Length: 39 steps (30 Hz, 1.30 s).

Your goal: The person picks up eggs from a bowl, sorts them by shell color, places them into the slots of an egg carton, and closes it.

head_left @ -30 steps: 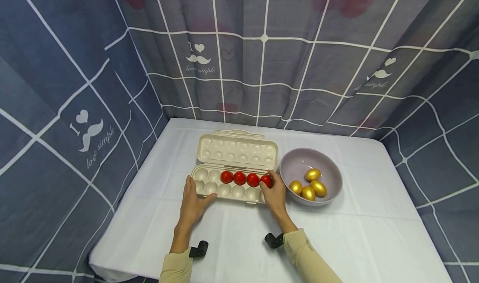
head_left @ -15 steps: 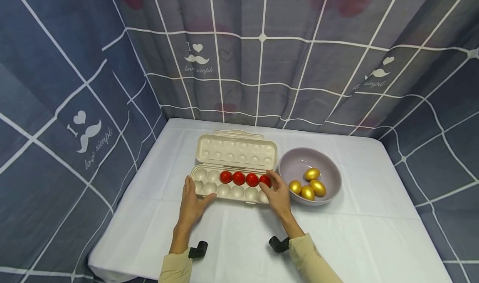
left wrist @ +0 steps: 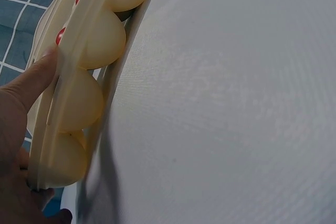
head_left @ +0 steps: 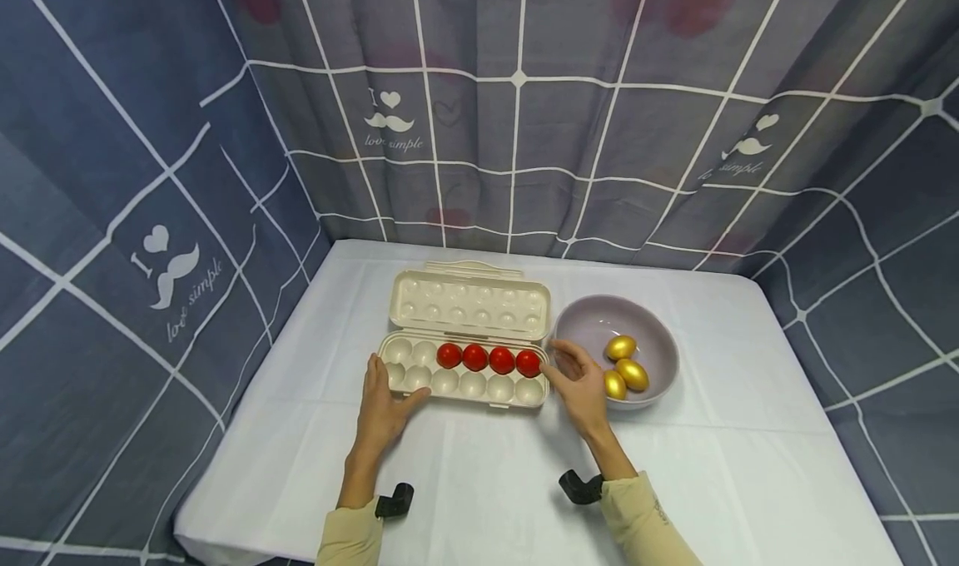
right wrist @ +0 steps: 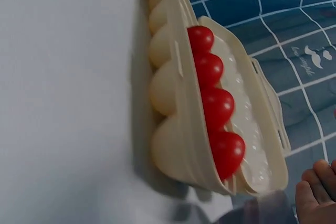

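Observation:
A cream plastic egg carton [head_left: 463, 406] lies with its lid [head_left: 470, 304] folded back. Several red eggs [head_left: 502, 360] fill the right part of its far row, while the near row's cups hold nothing. My left hand [head_left: 378, 412] holds the carton's left end, its thumb [left wrist: 39, 77] on the near rim. To the right, my right hand [head_left: 583, 393] is off the eggs, fingers loosely bent and holding nothing. It overlaps the near left side of a mauve bowl [head_left: 663, 333], which contains golden eggs [head_left: 633, 375]; part of the bowl is hidden by this hand.
A white cloth [head_left: 719, 474] covers the table. Dark grid-patterned curtains [head_left: 479, 108] hang behind it and along both sides. Each wrist wears a black mount, such as the right one [head_left: 581, 487].
My right hand has left the rightmost red egg and moved right, toward the bowl, now hiding one golden egg. That red egg stays in its cup, and my left hand keeps its hold.

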### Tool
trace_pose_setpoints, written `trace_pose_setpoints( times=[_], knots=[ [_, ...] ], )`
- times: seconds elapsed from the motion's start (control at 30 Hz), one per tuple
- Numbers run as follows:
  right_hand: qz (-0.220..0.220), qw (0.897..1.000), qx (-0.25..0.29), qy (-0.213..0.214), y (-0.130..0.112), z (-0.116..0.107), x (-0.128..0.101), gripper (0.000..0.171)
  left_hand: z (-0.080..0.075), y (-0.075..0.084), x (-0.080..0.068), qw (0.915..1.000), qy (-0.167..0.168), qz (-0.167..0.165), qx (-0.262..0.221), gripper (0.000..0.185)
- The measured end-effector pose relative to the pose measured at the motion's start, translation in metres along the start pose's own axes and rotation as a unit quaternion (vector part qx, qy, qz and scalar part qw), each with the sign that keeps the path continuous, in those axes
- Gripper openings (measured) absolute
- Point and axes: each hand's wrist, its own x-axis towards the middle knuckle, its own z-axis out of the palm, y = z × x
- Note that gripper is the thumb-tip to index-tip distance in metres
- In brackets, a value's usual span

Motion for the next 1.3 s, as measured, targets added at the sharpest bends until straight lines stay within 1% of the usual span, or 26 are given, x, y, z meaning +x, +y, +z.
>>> trace_pose_setpoints(
  times=[0.13, 0.37, 0.43, 0.73, 1.0, 1.1, 1.3],
  knots=[
    [0.010, 1.000, -0.013, 0.013, -0.006, -0.012, 0.002, 0.046, 0.000, -0.002, 0.000, 1.0000, -0.001, -0.001, 0.000, 0.120],
    [0.025, 0.999, -0.001, 0.027, -0.013, -0.036, 0.008, 0.048, 0.000, -0.001, 0.001, 1.0000, 0.000, 0.005, 0.000, 0.118],
    [0.029, 0.999, -0.008, 0.031, -0.015, -0.042, 0.009, 0.048, 0.000, 0.000, 0.001, 1.0000, 0.000, 0.005, 0.000, 0.118],
    [0.026, 0.999, -0.028, 0.014, -0.019, -0.065, 0.010, 0.049, 0.000, -0.001, 0.001, 1.0000, 0.001, 0.007, -0.006, 0.118],
    [0.040, 0.996, -0.075, 0.023, -0.022, -0.079, 0.016, 0.047, 0.001, -0.001, 0.002, 1.0000, -0.001, 0.000, -0.005, 0.118],
    [0.062, 0.994, -0.087, 0.009, -0.021, -0.082, 0.018, 0.047, 0.001, -0.001, 0.002, 1.0000, -0.001, -0.003, -0.004, 0.119],
    [0.107, 0.986, -0.113, -0.054, -0.021, -0.084, 0.021, 0.056, 0.000, 0.000, 0.002, 1.0000, -0.003, -0.006, -0.001, 0.119]
  ],
)
